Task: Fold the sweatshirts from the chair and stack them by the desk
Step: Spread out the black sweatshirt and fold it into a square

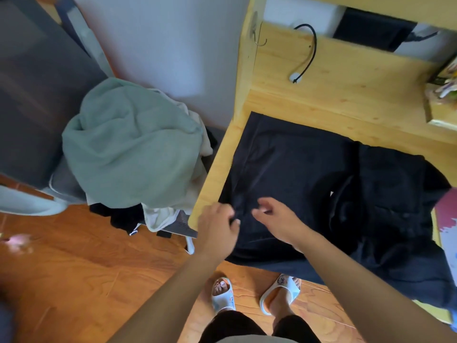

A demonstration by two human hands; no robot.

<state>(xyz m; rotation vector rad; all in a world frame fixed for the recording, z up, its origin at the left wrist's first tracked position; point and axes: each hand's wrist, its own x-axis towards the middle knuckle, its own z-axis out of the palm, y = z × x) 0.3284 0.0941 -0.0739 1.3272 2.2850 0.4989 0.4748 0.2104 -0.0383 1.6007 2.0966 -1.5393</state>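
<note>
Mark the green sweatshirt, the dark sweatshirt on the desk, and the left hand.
green sweatshirt (pixel 131 144): head view, middle of the heap on the chair.
dark sweatshirt (pixel 284 164): head view, flat front panel.
left hand (pixel 217 227): head view, back of hand.

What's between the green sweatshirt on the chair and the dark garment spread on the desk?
In the head view, only the desk's bare wooden edge separates the green sweatshirt from the dark garment.

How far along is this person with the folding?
Early, it seems. Done: dark clothes already lie on the desk, though whether they are folded is unclear. In hand: the left hand pinches a dark sweatshirt spread flat there; the right hand hovers over it. Left: the green sweatshirt and others on the chair.
</note>
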